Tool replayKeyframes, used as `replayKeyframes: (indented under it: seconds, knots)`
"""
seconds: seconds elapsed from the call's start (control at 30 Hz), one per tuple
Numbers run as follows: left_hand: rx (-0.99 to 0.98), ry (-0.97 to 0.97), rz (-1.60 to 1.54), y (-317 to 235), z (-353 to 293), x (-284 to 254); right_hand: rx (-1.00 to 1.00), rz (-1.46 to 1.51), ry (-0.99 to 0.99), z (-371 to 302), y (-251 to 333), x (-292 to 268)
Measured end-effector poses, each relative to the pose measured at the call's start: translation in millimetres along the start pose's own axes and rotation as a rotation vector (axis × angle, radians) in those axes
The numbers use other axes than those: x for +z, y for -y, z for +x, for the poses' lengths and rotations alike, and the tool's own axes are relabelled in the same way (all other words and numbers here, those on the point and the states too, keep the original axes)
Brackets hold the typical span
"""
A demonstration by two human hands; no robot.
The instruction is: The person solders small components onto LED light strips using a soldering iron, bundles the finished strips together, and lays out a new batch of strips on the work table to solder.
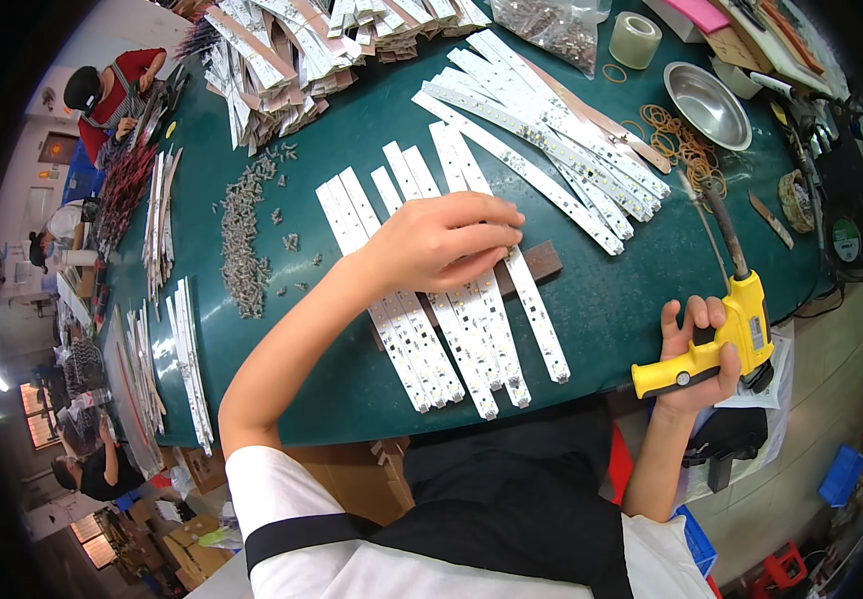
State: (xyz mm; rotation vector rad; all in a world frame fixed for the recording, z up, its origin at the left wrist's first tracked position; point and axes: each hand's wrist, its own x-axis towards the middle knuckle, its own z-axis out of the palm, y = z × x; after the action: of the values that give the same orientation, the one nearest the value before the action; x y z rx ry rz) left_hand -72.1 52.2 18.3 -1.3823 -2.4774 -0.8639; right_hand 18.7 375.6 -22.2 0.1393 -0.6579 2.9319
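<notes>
My left hand reaches over a row of white LED strip boards, its fingers pinched together. The fingertips meet above the rightmost LED strip board; whatever they hold is too small or hidden to make out. That row of boards lies across a dark brown bar, which shows at the right of the hand. At the table's right front, my right hand is wrapped round a yellow soldering gun, its metal barrel tilted up and away from me. The gun's tip is apart from the boards.
A heap of small metal parts lies left of the boards. Stacked strips stand at the back, and a fanned pile of boards lies back right. Rubber bands, a metal bowl and a tape roll sit beyond.
</notes>
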Motion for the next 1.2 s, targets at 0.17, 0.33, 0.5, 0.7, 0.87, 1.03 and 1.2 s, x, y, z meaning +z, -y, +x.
replayKeyframes:
  seconds: [0.17,0.33,0.5,0.7,0.87,1.03,1.2]
  knots:
    - [-0.217,0.072,0.191,-12,-9,0,-0.065,-0.985,0.116,11,20,49]
    - [-0.311,0.04,0.262,-14,-11,0,-0.537,-1.996,0.67,50,-12,72]
    - [-0.38,0.008,0.187,-32,-27,-13,-0.541,-2.177,0.763,64,-36,66]
    - [-0.509,0.101,0.249,-53,-48,-7,-0.576,-2.062,0.797,57,-29,68]
    - [-0.504,0.125,0.217,-43,-58,-11,-0.503,-1.869,0.928,24,-12,76]
    - [-0.548,0.078,0.308,-37,-55,-3,-0.516,-1.821,0.992,4,-19,71]
    - [-0.537,0.028,0.32,-30,-46,-7,-0.433,-1.823,1.009,0,-18,71]
